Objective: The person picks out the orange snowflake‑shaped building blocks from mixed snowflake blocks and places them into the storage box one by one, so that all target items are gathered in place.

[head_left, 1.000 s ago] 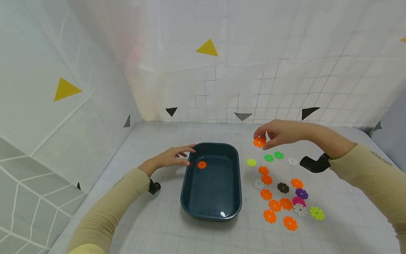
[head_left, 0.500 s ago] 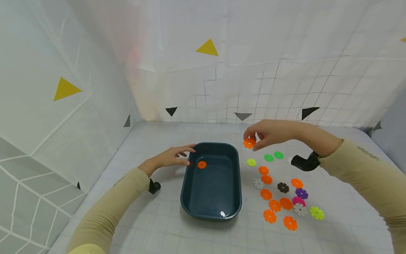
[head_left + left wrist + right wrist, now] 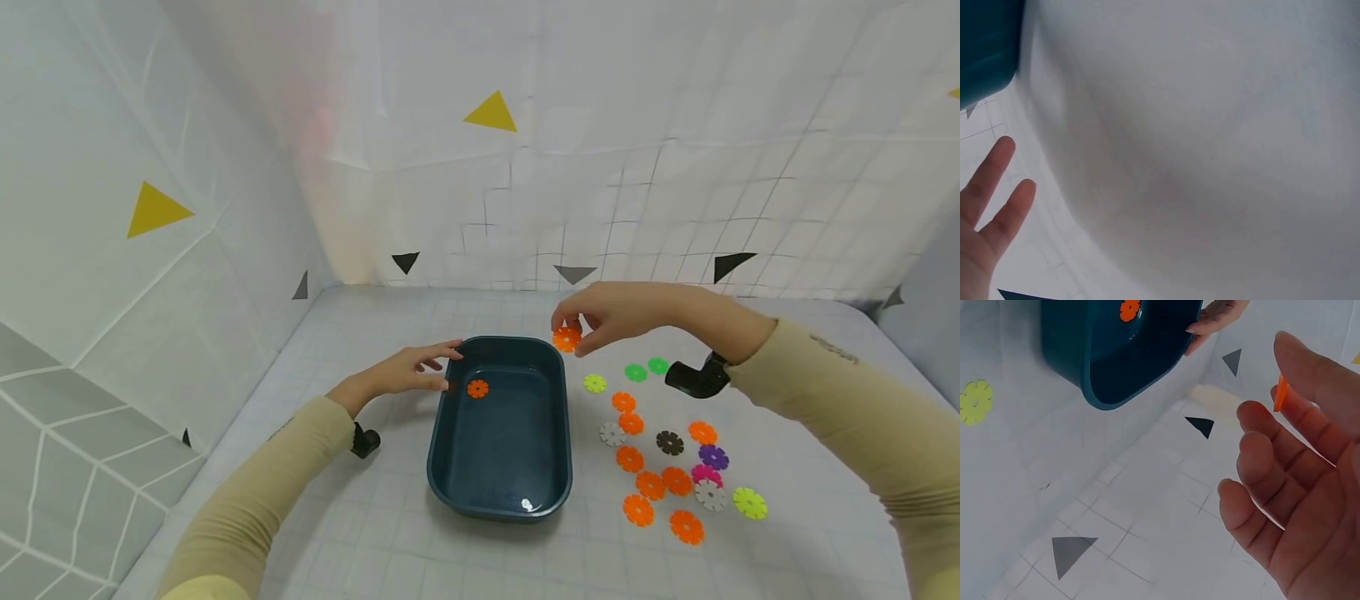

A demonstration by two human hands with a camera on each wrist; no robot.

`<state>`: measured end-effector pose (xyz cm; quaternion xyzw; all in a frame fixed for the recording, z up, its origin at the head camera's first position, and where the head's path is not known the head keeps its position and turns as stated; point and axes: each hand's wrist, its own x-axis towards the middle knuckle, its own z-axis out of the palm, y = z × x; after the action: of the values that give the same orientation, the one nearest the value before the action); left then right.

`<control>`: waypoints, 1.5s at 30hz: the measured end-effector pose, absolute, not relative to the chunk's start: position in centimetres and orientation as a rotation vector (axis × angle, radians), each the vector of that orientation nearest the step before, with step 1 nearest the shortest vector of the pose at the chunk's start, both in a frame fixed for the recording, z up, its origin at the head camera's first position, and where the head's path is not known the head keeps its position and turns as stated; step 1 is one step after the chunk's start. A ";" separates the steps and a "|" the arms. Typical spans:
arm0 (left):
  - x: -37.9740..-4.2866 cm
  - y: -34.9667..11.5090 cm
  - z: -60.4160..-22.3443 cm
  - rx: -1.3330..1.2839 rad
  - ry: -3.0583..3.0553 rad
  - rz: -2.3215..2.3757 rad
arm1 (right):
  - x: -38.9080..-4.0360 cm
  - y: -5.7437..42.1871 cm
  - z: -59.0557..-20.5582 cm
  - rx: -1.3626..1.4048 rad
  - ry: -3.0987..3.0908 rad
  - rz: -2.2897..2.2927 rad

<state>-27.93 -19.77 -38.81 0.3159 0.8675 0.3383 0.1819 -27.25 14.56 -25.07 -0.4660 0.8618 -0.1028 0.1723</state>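
Note:
Between thumb and index finger my right hand [image 3: 618, 315] pinches an orange notched disc [image 3: 566, 339], held above the table just beyond the bin's far right corner. The right wrist view shows this orange disc [image 3: 1281, 394] edge-on. My left hand [image 3: 401, 371] has its fingers spread, and its fingertips touch the left rim of a dark teal bin [image 3: 498, 515]. Inside the bin, near the left wall, lies one orange disc [image 3: 477, 389]. In the left wrist view the left hand [image 3: 988, 212] shows straight fingers below the bin's corner [image 3: 988, 56].
Right of the bin, several notched discs lie scattered on the white table [image 3: 360, 517]: orange [image 3: 638, 510], yellow-green [image 3: 595, 383], green [image 3: 636, 372], brown [image 3: 670, 442], purple [image 3: 713, 457], pink [image 3: 707, 475] and white [image 3: 710, 496]. A white back wall [image 3: 637, 167] stands behind.
My right hand has moved left toward the bin, carrying the orange disc. The left hand stays at the bin's rim, and the bin has not moved.

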 end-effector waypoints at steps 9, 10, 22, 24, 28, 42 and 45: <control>-26.4 -19.2 -36.6 0.887 2.434 0.948 | -27.3 13.2 -25.3 -1.344 2.415 -0.285; -26.4 -19.1 -36.6 0.885 2.433 0.950 | -27.3 13.0 -25.4 -1.348 2.409 -0.291; -26.5 -19.1 -36.7 0.878 2.434 0.953 | -27.5 10.8 -26.5 -1.448 2.378 -0.238; -26.5 -19.1 -36.8 0.876 2.429 0.957 | -27.5 10.5 -26.8 -1.463 2.374 -0.221; -26.6 -19.1 -36.8 0.869 2.427 0.959 | -27.7 9.8 -27.5 -1.496 2.372 -0.183; -27.8 -19.4 -38.6 0.869 2.443 0.944 | -28.0 7.3 -29.1 -1.436 2.412 -0.203; -28.6 -19.8 -39.9 0.864 2.450 0.955 | -28.0 6.9 -29.3 -1.425 2.408 -0.221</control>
<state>-28.61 -19.75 -39.90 0.3067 0.8698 0.3390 0.1858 -28.01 6.89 -29.27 -0.5006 0.8459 -0.0775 0.1667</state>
